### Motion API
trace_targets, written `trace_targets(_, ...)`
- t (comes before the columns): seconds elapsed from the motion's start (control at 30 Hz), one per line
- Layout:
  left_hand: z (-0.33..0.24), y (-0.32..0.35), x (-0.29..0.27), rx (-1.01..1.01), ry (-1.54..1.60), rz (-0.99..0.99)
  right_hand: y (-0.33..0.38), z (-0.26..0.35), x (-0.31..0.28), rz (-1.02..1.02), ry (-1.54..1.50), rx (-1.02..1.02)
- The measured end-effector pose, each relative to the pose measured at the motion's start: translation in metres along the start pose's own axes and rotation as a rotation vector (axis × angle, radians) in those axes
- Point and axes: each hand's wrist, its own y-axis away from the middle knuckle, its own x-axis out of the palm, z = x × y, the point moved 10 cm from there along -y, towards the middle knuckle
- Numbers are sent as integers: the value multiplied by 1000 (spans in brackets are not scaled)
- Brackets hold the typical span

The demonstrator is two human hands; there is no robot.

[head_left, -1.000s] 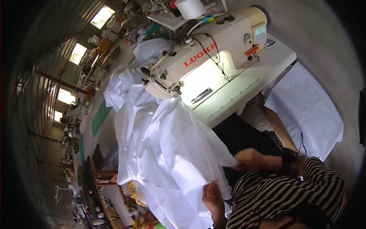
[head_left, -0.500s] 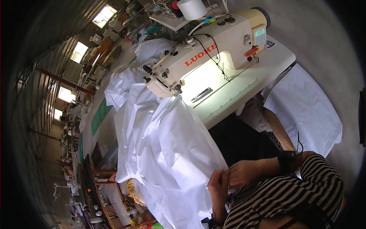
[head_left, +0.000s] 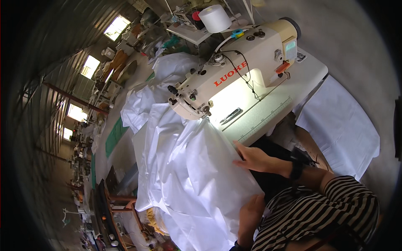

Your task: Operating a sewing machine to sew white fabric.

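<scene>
A large sheet of white fabric (head_left: 184, 167) runs in folds from under the needle end of the sewing machine (head_left: 234, 75) down toward my lap. My left hand (head_left: 252, 209), low at the fabric's right edge, is closed on it. Farther up the same edge, closer to the machine, my right hand (head_left: 259, 160) has the border of the cloth between thumb and fingers, with one finger stretched toward the machine bed. Small thread snips (head_left: 231, 116) lie on the lit bed beside the needle area.
A white thread cone (head_left: 215, 19) stands behind the machine. More white cloth (head_left: 341, 125) hangs at the right, and bunched white fabric (head_left: 140, 104) lies left of the needle. Wooden framework (head_left: 121, 198) stands at lower left. A ruler scale (head_left: 268, 117) marks the bed's front edge.
My right hand has left my left hand and moved up along the fabric edge toward the machine. The left hand stays low on the edge. The whole view has shifted slightly.
</scene>
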Motion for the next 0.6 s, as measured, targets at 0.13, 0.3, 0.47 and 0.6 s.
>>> trace_targets(0.13,1,-13,0,65,-48,60,-20,-4,34,109,571,-16)
trace_targets(0.3,29,-30,-16,-10,-87,1,-43,-11,61,67,731,-5)
trace_targets(0.47,39,-67,-18,27,-73,-50,-65,-13,49,42,850,-12)
trace_targets(0.6,81,-61,-71,-149,31,-304,-11,-6,60,101,816,-75)
